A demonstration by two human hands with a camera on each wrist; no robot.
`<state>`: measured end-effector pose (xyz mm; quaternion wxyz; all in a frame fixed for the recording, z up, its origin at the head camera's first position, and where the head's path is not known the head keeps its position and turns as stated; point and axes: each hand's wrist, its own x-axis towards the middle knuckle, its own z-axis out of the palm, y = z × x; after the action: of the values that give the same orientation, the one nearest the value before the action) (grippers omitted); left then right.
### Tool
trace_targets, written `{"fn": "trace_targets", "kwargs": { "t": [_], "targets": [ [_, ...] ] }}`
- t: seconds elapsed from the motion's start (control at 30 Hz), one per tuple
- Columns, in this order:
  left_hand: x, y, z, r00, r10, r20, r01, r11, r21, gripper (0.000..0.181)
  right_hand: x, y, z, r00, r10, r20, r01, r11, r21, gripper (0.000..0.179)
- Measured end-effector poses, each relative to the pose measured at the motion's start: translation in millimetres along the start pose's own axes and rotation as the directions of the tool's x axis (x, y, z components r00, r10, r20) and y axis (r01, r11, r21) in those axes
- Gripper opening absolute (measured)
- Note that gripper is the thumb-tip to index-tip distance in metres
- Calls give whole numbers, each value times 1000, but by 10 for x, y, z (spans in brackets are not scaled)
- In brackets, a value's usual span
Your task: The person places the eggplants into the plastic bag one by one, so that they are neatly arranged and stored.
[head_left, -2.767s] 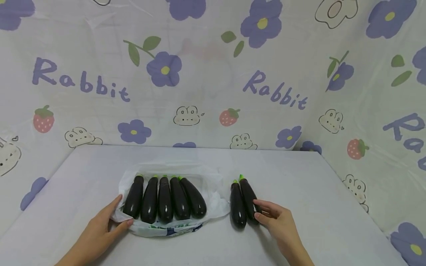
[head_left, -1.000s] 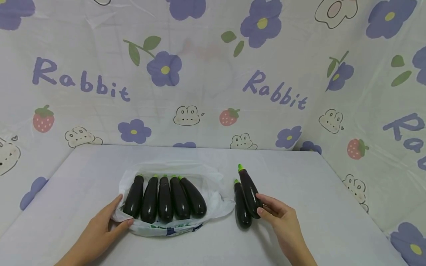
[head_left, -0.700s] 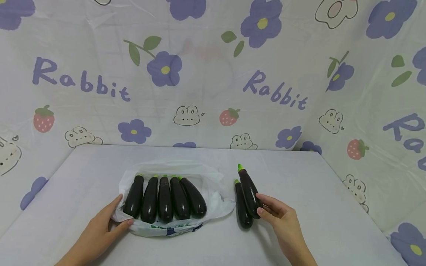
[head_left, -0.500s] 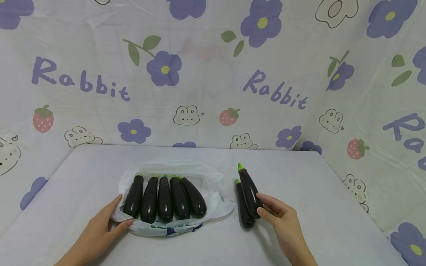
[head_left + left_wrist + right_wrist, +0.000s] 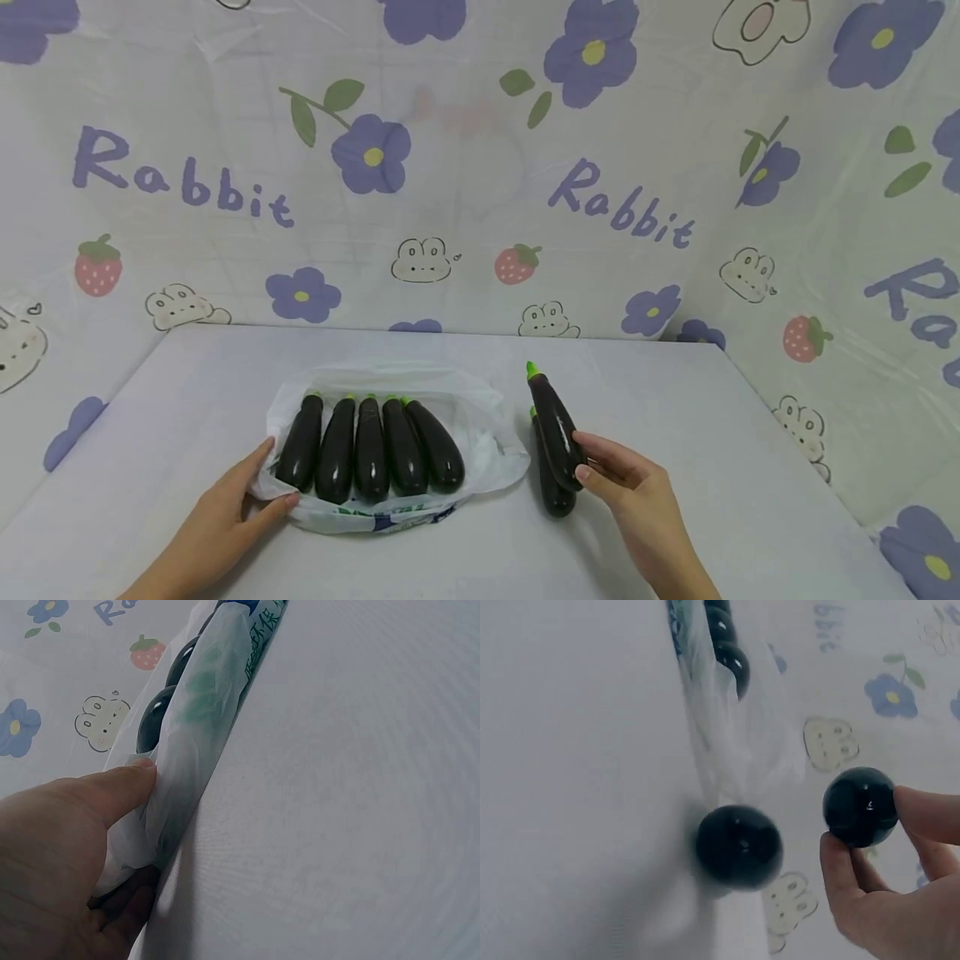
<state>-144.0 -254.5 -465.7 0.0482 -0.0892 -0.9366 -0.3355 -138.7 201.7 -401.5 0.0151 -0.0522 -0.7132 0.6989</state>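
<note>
My right hand (image 5: 633, 496) pinches a dark, glossy eggplant (image 5: 555, 425) near its blunt end, green stem pointing away. In the right wrist view, this eggplant (image 5: 861, 807) hangs above the table. Below it a second eggplant (image 5: 557, 498) lies on the cloth, partly covered in the head view; its round end (image 5: 739, 847) shows in the right wrist view. On the left, a white plastic bag (image 5: 491, 458) lies spread open with several eggplants (image 5: 371, 450) side by side in it. My left hand (image 5: 217, 525) grips the bag's near left corner, thumb (image 5: 131, 787) on top.
A white cloth covers the table (image 5: 675, 433). Behind and to the right hangs a sheet (image 5: 465, 167) printed with flowers, rabbits and strawberries. The bag's loose right edge (image 5: 517, 467) reaches close to the eggplant lying outside.
The right hand has lifted one eggplant from beside the other, and it has just shifted slightly left. The lower eggplant has rolled right, beneath it. The left hand and bag stay nearly still.
</note>
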Motion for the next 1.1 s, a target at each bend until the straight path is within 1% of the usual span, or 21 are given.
{"fn": "trace_targets", "kwargs": {
  "t": [0.13, 0.23, 0.3, 0.4, 0.47, 0.57, 0.77, 0.97, 1.1],
  "targets": [
    [5, -2, -8, 1000, 0, 2, 0, 1000, -1, 89, -44, -131, 53, 996, 20, 82, -19, 1000, -15, 43],
    [8, 1, -6, 1000, 6, -3, -6, 1000, 5, 89, -65, -224, 89, 986, 40, 160, -33, 998, -49, 42],
    [7, 7, -11, 1000, 7, -7, -7, 1000, 6, 89, -59, -267, 126, 972, 55, 228, -41, 997, -67, 41],
    [3, 16, -19, 1000, 6, -7, -6, 1000, 7, 89, -23, -291, 191, 942, 76, 326, -47, 994, -96, 41],
    [3, 19, -21, 1000, 3, -4, -3, 1000, 9, 90, 22, -292, 241, 926, 92, 365, -50, 991, -122, 40],
    [3, 17, -18, 1000, -4, 2, 4, 1000, 13, 91, 104, -292, 320, 917, 103, 384, -36, 983, -178, 39],
    [-2, -12, -14, 1000, 0, -11, 0, 1000, 12, 90, 257, -312, 499, 920, 85, 382, 16, 967, -254, 35],
    [-2, -20, -14, 1000, 9, -22, -8, 1000, 18, 90, 396, -318, 676, 914, 86, 396, 41, 953, -301, 34],
    [1, 1, -11, 1000, 13, -14, -12, 1000, 14, 90, 483, -303, 760, 923, 78, 376, 61, 937, -344, 33]
  ]
}}
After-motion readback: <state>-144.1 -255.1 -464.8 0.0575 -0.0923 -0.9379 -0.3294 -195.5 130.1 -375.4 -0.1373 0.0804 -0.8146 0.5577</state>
